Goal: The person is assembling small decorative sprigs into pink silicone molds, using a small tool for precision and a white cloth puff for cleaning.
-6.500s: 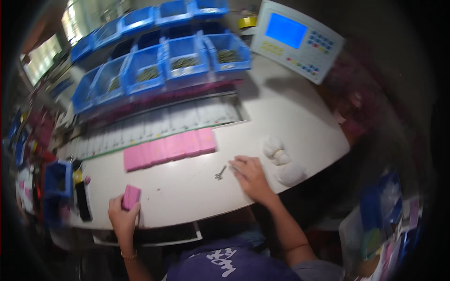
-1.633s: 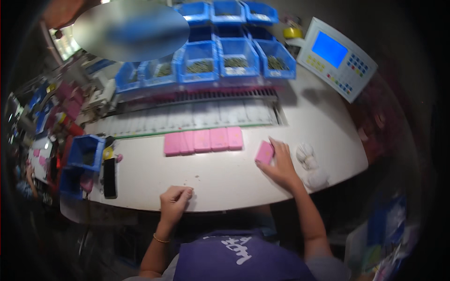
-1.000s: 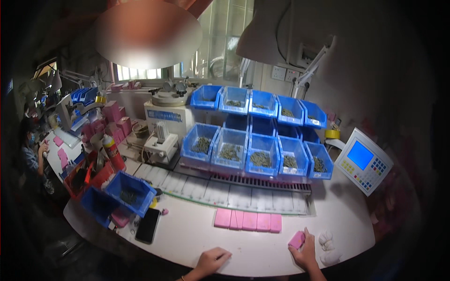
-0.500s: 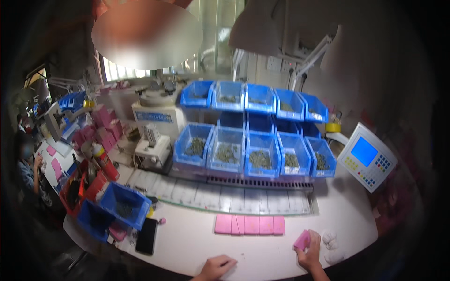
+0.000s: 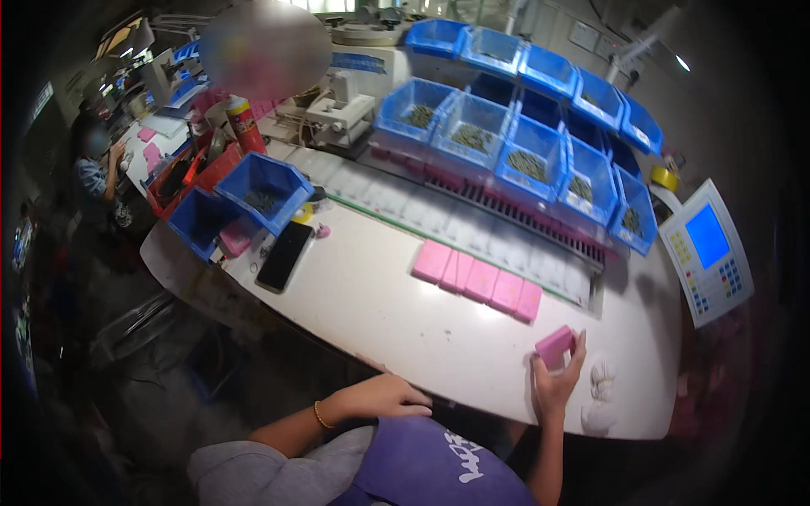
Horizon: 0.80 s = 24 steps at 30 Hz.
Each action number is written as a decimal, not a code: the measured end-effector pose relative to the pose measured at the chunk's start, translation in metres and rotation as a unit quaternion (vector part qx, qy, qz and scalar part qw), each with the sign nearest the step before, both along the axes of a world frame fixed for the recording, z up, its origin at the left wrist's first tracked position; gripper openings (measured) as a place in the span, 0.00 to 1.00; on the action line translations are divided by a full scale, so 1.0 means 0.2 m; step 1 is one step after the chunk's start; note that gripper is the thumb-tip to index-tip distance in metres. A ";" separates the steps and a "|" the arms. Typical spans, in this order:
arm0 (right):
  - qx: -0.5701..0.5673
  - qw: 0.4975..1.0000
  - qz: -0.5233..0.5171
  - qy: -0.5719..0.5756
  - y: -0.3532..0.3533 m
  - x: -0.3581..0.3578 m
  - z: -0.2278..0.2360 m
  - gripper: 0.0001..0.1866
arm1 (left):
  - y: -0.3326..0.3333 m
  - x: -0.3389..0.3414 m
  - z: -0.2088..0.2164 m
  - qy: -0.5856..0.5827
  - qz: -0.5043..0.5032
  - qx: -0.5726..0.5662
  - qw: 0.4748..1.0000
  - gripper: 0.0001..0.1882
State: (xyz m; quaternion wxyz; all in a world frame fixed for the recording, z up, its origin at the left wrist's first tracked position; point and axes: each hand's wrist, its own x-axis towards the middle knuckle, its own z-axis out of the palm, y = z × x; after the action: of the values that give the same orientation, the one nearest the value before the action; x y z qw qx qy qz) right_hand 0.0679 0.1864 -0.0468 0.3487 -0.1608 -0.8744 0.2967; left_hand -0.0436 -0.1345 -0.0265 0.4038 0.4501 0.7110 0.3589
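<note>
My right hand [image 5: 558,382] is closed round a small pink block [image 5: 553,345], held tilted over the right part of the white table, thumb on one side and fingers on the other. Farther in and to its left lies a row of several matching pink blocks [image 5: 479,280], set edge to edge. My left hand [image 5: 384,396] hangs at the table's front edge, close to my body. Its fingers stretch loosely to the right, with nothing visible in them. A crumpled white thing [image 5: 601,381] lies just right of my right hand.
Blue bins [image 5: 533,152] with small greenish pieces stand in tiers behind a segmented pale strip [image 5: 405,202]. A keypad with a blue screen [image 5: 707,244] is at the right. A black phone [image 5: 285,257] and a blue bin [image 5: 266,192] lie left. Another person [image 5: 97,169] sits far left.
My view has swung left and down, so the table now appears tilted and my lap shows. My left hand has drawn back to the table's edge. The right hand still holds the pink block.
</note>
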 end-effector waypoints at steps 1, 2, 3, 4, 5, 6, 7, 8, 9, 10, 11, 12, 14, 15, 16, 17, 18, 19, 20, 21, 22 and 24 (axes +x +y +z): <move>-0.012 1.000 0.009 0.011 0.00 -0.01 0.01 0.50 | -0.01 0.05 -0.05 0.097 0.026 -0.004 0.995 0.21; -0.036 0.999 -0.001 0.007 -0.01 -0.01 0.02 0.50 | 0.01 0.09 -0.04 0.114 0.026 -0.054 0.992 0.21; -0.060 0.998 -0.012 0.003 -0.02 0.00 0.03 0.50 | 0.04 0.13 -0.03 0.131 0.023 -0.104 0.986 0.22; -0.096 0.995 -0.007 0.004 -0.01 0.00 0.02 0.50 | 0.02 0.18 -0.12 0.201 0.041 -0.068 0.976 0.23; -0.166 0.986 -0.002 0.004 -0.02 0.01 0.04 0.50 | 0.04 0.21 -0.12 0.219 0.057 -0.115 0.967 0.20; -0.227 0.974 0.001 0.025 -0.01 -0.01 0.03 0.50 | 0.05 0.22 -0.11 0.236 0.075 -0.118 0.962 0.20; -0.284 0.958 0.005 0.046 -0.01 -0.01 0.02 0.51 | 0.04 0.24 -0.12 0.252 0.095 -0.119 0.956 0.19; -0.286 0.957 -0.005 0.045 -0.01 -0.01 0.04 0.51 | 0.05 0.25 -0.13 0.269 0.111 -0.094 0.952 0.19; -0.332 0.941 0.013 0.066 0.00 -0.01 0.05 0.51 | 0.06 0.26 -0.12 0.276 0.108 -0.104 0.949 0.18; -0.377 0.922 0.033 0.087 -0.01 0.00 0.05 0.51 | 0.06 0.27 -0.12 0.279 0.098 -0.106 0.949 0.17; -0.378 0.921 0.025 0.087 -0.02 0.00 0.03 0.51 | 0.06 0.27 -0.12 0.282 0.088 -0.108 0.949 0.17; -0.379 0.919 0.059 0.092 -0.03 0.00 -0.01 0.51 | 0.06 0.28 -0.09 0.281 0.081 -0.112 0.950 0.16; -0.371 0.918 0.117 0.080 -0.11 -0.03 -0.04 0.52 | 0.05 0.31 -0.11 0.283 0.083 -0.090 0.951 0.16; -0.362 0.920 0.136 0.063 -0.17 -0.04 -0.04 0.52 | 0.03 0.32 -0.11 0.284 0.090 -0.069 0.952 0.16; -0.343 0.923 0.164 0.049 -0.22 -0.07 -0.07 0.53 | 0.02 0.34 -0.12 0.284 0.083 -0.068 0.953 0.16; -0.325 0.925 0.193 0.035 -0.29 -0.12 -0.11 0.53 | 0.01 0.34 -0.13 0.278 0.089 -0.057 0.955 0.16; -0.321 0.921 0.221 0.019 -0.37 -0.16 -0.08 0.55 | 0.00 0.35 -0.13 0.272 0.095 -0.045 0.956 0.17; -0.316 0.916 0.247 0.003 -0.46 -0.20 -0.05 0.56 | -0.01 0.36 -0.13 0.270 0.088 -0.043 0.958 0.17; -0.283 0.920 0.271 -0.009 -0.55 -0.25 -0.05 0.56 | -0.02 0.37 -0.11 0.266 0.085 -0.047 0.959 0.17; -0.250 0.921 0.300 -0.020 -0.63 -0.31 -0.06 0.57 | -0.03 0.38 -0.10 0.263 0.085 -0.052 0.960 0.17; -0.246 0.908 0.338 -0.018 -0.71 -0.37 -0.06 0.57 | -0.03 0.38 -0.07 0.262 0.083 -0.053 0.960 0.17; -0.243 0.893 0.379 -0.015 -0.86 -0.51 -0.08 0.57 | -0.03 0.37 -0.03 0.180 0.010 -0.187 0.966 0.16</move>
State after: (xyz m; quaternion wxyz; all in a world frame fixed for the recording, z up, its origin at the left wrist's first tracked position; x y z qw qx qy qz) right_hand -0.0336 0.0149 -0.0636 0.1469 0.0982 -0.7748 0.6070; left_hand 0.0312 -0.1408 -0.0318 0.3422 0.4168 0.8310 0.1363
